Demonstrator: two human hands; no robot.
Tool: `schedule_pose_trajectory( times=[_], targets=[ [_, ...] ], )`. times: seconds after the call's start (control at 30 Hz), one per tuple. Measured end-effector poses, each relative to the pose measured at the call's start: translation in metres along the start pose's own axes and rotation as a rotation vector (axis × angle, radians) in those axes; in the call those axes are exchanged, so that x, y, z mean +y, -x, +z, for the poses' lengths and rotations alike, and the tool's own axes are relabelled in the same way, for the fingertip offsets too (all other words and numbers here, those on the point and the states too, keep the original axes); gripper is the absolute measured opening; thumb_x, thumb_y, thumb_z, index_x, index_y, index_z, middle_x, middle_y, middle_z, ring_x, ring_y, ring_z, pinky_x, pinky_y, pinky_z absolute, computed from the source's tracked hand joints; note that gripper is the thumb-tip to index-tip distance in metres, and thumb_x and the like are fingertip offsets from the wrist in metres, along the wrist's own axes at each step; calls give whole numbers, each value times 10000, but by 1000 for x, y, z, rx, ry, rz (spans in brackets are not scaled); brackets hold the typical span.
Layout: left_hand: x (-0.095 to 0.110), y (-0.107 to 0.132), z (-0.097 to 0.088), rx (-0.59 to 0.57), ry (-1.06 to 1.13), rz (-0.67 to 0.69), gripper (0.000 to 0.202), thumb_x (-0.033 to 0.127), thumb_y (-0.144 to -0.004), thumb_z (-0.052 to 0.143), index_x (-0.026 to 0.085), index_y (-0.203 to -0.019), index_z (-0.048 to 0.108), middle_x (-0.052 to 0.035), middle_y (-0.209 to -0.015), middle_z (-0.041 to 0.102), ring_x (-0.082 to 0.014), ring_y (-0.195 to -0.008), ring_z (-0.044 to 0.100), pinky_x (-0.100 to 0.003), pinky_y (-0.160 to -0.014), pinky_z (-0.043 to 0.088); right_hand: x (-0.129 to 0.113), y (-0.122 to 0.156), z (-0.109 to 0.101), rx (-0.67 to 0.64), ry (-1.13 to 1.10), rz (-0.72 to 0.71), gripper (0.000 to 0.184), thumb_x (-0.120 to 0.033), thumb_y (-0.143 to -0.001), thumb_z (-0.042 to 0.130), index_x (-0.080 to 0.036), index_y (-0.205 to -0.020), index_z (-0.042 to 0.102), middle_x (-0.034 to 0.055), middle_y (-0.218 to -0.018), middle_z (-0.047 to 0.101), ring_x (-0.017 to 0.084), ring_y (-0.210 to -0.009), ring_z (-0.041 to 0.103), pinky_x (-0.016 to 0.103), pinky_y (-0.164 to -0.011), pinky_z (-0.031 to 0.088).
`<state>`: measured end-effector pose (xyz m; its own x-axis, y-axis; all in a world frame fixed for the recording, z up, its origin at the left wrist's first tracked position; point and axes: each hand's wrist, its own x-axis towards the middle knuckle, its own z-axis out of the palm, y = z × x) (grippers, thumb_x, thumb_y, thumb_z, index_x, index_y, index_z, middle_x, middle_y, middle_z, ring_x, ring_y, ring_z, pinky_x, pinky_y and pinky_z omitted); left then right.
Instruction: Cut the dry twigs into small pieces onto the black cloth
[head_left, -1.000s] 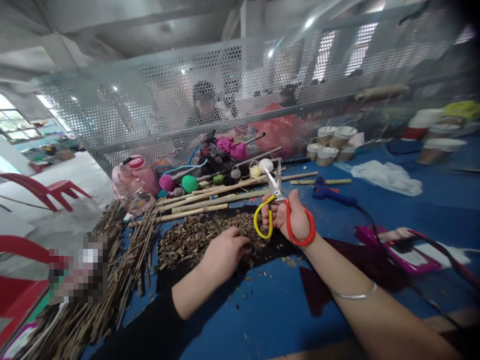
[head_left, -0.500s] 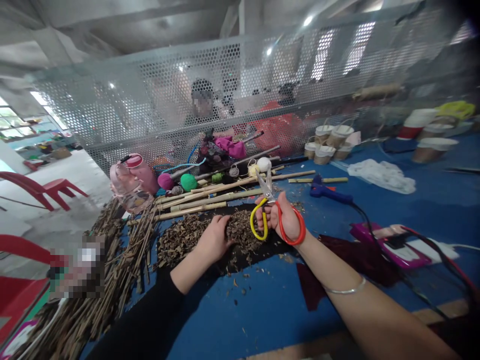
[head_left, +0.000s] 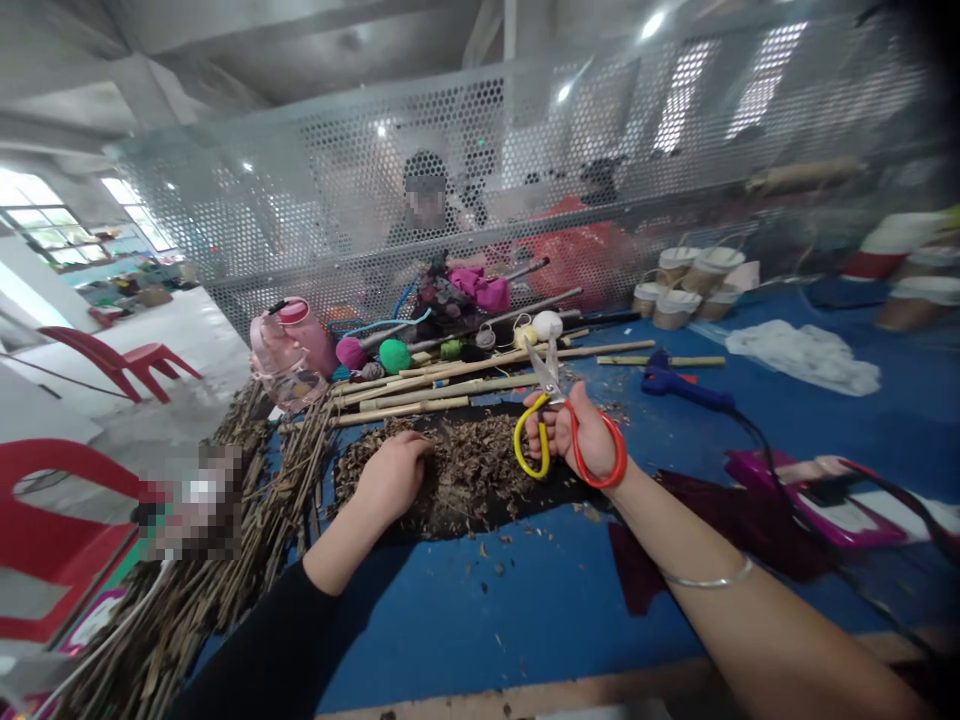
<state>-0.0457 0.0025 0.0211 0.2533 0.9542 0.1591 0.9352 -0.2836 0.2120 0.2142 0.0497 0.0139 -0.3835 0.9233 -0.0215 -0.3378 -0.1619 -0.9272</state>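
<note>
A pair of scissors, one handle loop yellow and the other red, is in my right hand. Its blades are parted and point away from me, and the red loop lies around the base of my thumb. Brown dried plant bits, like broken leaves or bark, are heaped on a black cloth. My left hand rests palm down at the left part of this heap. Its fingers are curled down into the bits, so the tips are hidden.
Bundled thin sticks lie at the left, and cut canes lie behind the heap. Yarn balls and a pink bottle stand farther back. A blue glue gun with a cord, paper cups and dark red cloth are rightward.
My left hand has slid leftward over the heap, and its fingers have drawn closer together. The right hand keeps the scissors over the same spot. The whole view has turned slightly left.
</note>
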Motion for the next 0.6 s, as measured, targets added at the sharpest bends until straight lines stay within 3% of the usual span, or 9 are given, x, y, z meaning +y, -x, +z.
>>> schedule_pose_trajectory(
  times=[0.1, 0.33, 0.47, 0.6],
  targets=[
    [3, 11, -5, 97, 6, -39, 322, 113, -804, 424, 185, -1039, 632, -85, -1085, 572, -194, -1006, 541, -312, -907, 430, 0, 0, -1, 7, 0, -15, 682, -755, -741, 296, -200, -1101, 461, 39, -692, 635, 157, -512, 591, 275, -469, 490],
    [15, 33, 0, -149, -84, 120, 287, 143, -818, 453, 228, -972, 681, -74, -926, 568, -189, -892, 522, -298, -801, 442, -1, 2, 3, 2, 19, -14, 688, -760, -732, 302, -200, -1096, 468, 62, -727, 649, 181, -546, 611, 287, -451, 484],
    [16, 35, -3, -141, -198, 14, 260, 131, -808, 452, 188, -850, 703, -100, -916, 567, -209, -890, 513, -316, -785, 439, -1, 2, 5, 3, 27, -15, 673, -756, -737, 299, -206, -1084, 471, 58, -731, 651, 183, -556, 614, 288, -454, 485],
    [23, 26, -4, -79, -183, 1, 259, 204, -831, 446, 190, -917, 691, -93, -886, 572, -203, -868, 530, -315, -790, 436, -1, 2, 3, 2, 29, -24, 675, -756, -742, 280, -204, -1076, 478, 57, -723, 650, 185, -564, 617, 292, -460, 488]
  ],
)
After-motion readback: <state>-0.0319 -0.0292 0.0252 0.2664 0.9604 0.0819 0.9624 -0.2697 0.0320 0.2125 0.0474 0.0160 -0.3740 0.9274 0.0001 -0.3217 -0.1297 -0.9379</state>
